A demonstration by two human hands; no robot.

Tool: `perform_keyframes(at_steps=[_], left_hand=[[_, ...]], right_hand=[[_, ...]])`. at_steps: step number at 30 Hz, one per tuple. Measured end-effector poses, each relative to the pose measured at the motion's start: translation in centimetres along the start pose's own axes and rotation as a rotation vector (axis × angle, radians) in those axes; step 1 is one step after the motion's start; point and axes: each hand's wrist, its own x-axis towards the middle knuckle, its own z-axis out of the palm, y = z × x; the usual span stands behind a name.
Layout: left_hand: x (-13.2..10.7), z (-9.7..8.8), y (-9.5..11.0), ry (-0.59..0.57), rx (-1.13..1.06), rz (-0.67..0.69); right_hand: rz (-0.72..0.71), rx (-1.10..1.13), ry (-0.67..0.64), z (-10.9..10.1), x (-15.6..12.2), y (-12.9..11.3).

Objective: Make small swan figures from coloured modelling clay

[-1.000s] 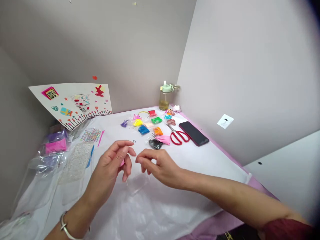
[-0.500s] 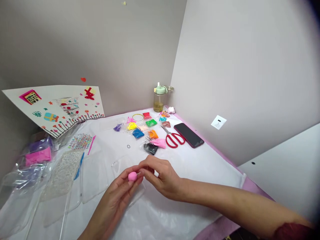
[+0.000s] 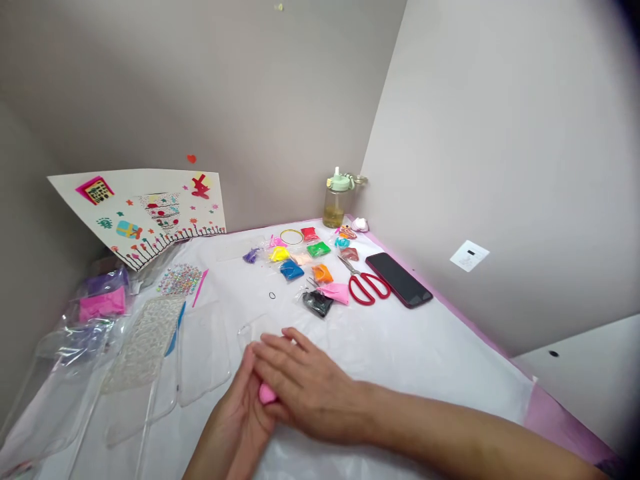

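Observation:
A pink clay ball [image 3: 267, 395] is pressed between my two palms near the table's front edge. My left hand [image 3: 239, 421] lies under it, palm up. My right hand [image 3: 306, 390] lies flat on top with fingers stretched out, covering most of the clay. Just beyond my fingertips lies a clear phone case [image 3: 253, 329] on the white table cover [image 3: 430, 347].
Several small colour clay packets [image 3: 300, 261] lie mid-table, with red scissors [image 3: 369, 287], a dark phone [image 3: 400, 279] and a bottle [image 3: 336, 200] near the right wall. A decorated paper [image 3: 145, 210] leans at the back left, above plastic bags [image 3: 100, 301], a rhinestone sheet [image 3: 180, 279] and clear cases [image 3: 203, 353].
The pink ball went from my left fingertips into my left palm. My right hand moved over it and flattened on top. Both hands came nearer to me.

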Motion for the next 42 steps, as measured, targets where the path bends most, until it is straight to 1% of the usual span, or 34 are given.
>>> perform_keyframes(at_steps=[1, 3, 5, 7, 8, 9, 11, 12, 13, 16, 17, 18, 19, 21, 22, 23, 25, 27, 28, 31, 32, 33, 34, 37, 38, 39, 42], left_hand=[[-0.1, 0.1, -0.1, 0.01, -0.014, -0.01], [-0.2, 0.1, -0.6, -0.03, -0.014, 0.006], [-0.3, 0.0, -1.3, -0.117, -0.015, 0.051], [-0.4, -0.1, -1.9, -0.237, -0.028, 0.035], [-0.4, -0.1, -2.0, -0.28, -0.039, 0.024], [-0.5, -0.1, -2.1, -0.302, -0.057, 0.01], [-0.6, 0.0, -2.0, -0.294, -0.103, -0.015], [-0.7, 0.1, -1.9, -0.279, -0.117, -0.018], [-0.7, 0.2, -1.8, -0.269, -0.12, -0.02], [-0.6, 0.3, -1.6, -0.297, -0.092, -0.016], [-0.6, 0.2, -1.6, -0.305, -0.083, -0.026], [-0.6, 0.2, -1.6, -0.296, -0.082, -0.03], [-0.6, 0.1, -1.6, -0.27, -0.086, -0.027], [-0.7, 0.0, -1.6, -0.193, -0.095, -0.002], [-0.8, 0.0, -1.5, -0.166, -0.093, -0.001], [-0.8, 0.1, -1.5, -0.163, -0.09, 0.002], [-0.8, 0.3, -1.3, -0.215, -0.077, -0.004], [-0.8, 0.3, -0.9, -0.244, -0.069, 0.001], [-0.8, 0.3, -0.6, -0.228, -0.066, -0.003], [-0.8, -0.1, 0.3, -0.09, -0.068, -0.013], [-0.9, -0.2, 0.5, -0.053, -0.075, -0.005], [-1.0, -0.2, 0.5, -0.038, -0.081, 0.003], [-1.1, -0.2, 0.5, -0.047, -0.088, 0.021], [-1.3, 0.2, 0.6, -0.15, -0.092, 0.068], [-1.3, 0.3, 0.7, -0.159, -0.087, 0.081], [-1.4, 0.3, 0.9, -0.139, -0.079, 0.089], [-1.6, 0.0, 1.8, 0.011, -0.067, 0.121]], right_hand=[[-0.03, -0.002, -0.042, -0.1, 0.0, -0.6], [-0.04, 0.016, -0.098, -0.2, 0.1, -1.4], [0.051, 0.025, -0.12, -0.2, 0.1, -1.5], [0.193, 0.018, -0.097, 0.1, 0.0, -1.2], [0.209, 0.016, -0.074, 0.3, -0.1, -1.2], [0.173, 0.019, -0.046, 0.6, -0.2, -1.1], [0.023, 0.04, -0.019, 0.9, -0.4, -1.2], [-0.026, 0.055, -0.038, 0.9, -0.4, -1.2], [-0.021, 0.062, -0.073, 0.8, -0.3, -1.2], [0.188, 0.013, -0.179, 0.2, 0.2, -1.0], [0.207, -0.014, -0.191, 0.1, 0.3, -1.1], [0.178, -0.041, -0.184, 0.0, 0.3, -1.3], [0.119, -0.064, -0.17, 0.1, 0.2, -1.6], [0.015, -0.08, -0.142, 0.4, 0.3, -2.2], [0.016, -0.074, -0.146, 0.4, 0.5, -2.2], [0.054, -0.063, -0.164, 0.4, 0.8, -2.1], [0.178, -0.05, -0.222, 0.0, 1.7, -1.3], [0.226, -0.077, -0.25, -0.7, 2.5, -0.5], [0.196, -0.097, -0.253, -0.9, 2.6, -0.4], [-0.028, -0.114, -0.263, -1.1, 2.5, -0.9], [-0.074, -0.103, -0.262, -0.9, 2.5, -1.1], [-0.078, -0.091, -0.259, -0.7, 2.6, -1.2], [-0.04, -0.078, -0.254, -0.5, 2.9, -1.1], [0.177, -0.05, -0.227, -0.1, 4.4, -0.8], [0.212, -0.041, -0.219, 0.0, 4.8, -0.9], [0.209, -0.033, -0.212, 0.1, 5.1, -1.3], [0.082, 0.001, -0.211, 0.3, 5.8, -2.7]])
